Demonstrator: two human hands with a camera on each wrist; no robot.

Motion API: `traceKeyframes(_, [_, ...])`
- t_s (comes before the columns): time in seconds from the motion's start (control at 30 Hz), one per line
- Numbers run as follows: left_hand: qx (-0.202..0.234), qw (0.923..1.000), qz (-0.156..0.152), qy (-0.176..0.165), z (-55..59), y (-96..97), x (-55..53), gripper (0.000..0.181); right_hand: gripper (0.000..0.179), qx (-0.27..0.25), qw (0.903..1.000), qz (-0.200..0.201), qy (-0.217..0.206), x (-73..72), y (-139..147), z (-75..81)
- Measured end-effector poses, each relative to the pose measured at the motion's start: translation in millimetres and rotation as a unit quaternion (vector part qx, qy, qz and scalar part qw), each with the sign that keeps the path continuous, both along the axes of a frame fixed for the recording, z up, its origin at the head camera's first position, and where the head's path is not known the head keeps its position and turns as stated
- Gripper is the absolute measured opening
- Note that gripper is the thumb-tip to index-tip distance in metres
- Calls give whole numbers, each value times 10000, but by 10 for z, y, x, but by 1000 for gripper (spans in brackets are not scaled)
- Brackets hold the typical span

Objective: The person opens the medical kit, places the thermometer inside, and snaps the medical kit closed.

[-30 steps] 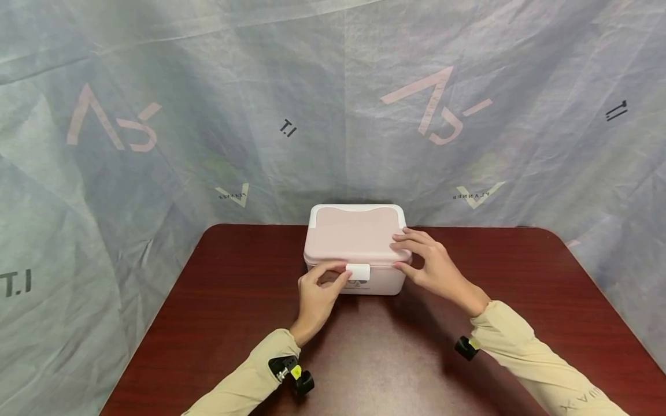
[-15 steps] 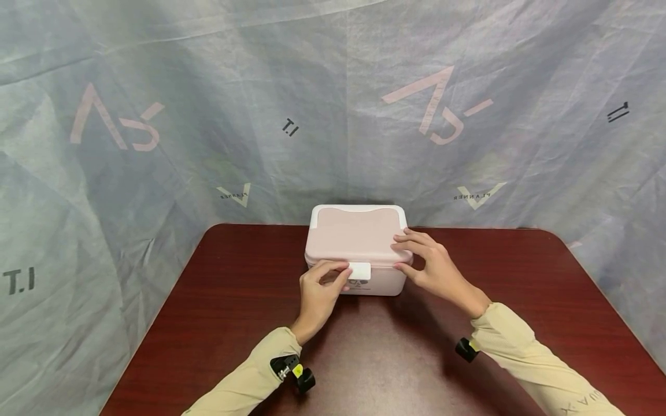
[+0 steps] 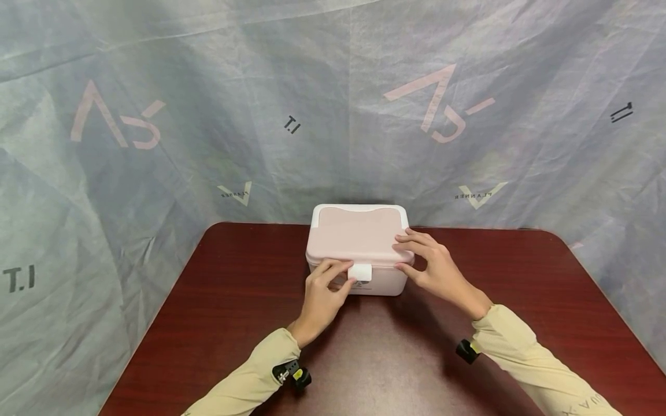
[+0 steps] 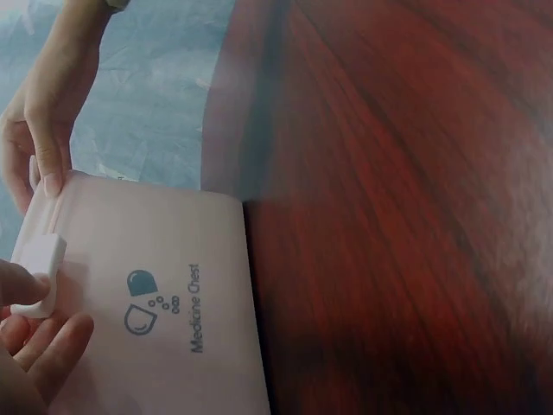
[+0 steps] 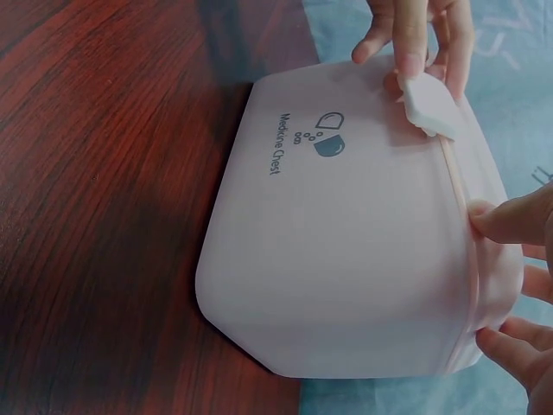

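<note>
A pale pink medicine chest (image 3: 382,283) with a white-trimmed lid (image 3: 359,234) stands on the table, lid down. Its front reads "Medicine Chest" beside a capsule drawing. At the front middle sits a white latch (image 3: 360,272), standing slightly off the front in the right wrist view (image 5: 430,108). My left hand (image 3: 324,294) pinches the latch at its left edge, its thumb low on it and the index finger near the top. My right hand (image 3: 434,263) grips the lid's right front corner, fingertips on top and thumb at the front seam.
The dark red wooden table (image 3: 234,300) has rounded far corners. A grey printed cloth (image 3: 333,115) hangs right behind its far edge and along both sides. Black wrist cameras (image 3: 467,351) hang under both sleeves.
My left hand has shifted slightly right and turned a little, its thumb now lower at the latch. The right hand keeps its hold, and the chest stays in place with its lid down.
</note>
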State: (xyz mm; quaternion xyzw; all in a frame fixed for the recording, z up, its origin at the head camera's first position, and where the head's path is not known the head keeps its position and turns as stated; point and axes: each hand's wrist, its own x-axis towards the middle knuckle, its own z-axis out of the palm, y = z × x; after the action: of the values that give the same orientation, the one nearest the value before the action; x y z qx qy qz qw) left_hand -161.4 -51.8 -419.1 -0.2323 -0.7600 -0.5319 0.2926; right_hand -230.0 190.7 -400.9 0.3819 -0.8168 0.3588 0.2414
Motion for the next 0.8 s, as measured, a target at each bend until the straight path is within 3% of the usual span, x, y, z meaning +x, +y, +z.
traceKeyframes(0.23, [-274, 9995, -101, 77, -226, -58, -129, 34, 38, -22, 10000, -12, 11, 4, 0, -14])
traceKeyframes(0.53, [-641, 9970, -43, 437, -246, -100, -174, 33, 39, -72, 10000, -16, -4, 12, -7, -18])
traceKeyframes(0.8, [-961, 9941, 171, 471, -245, -97, -197, 29, 39, -96, 9999, -18, -46, 2, -9, -13])
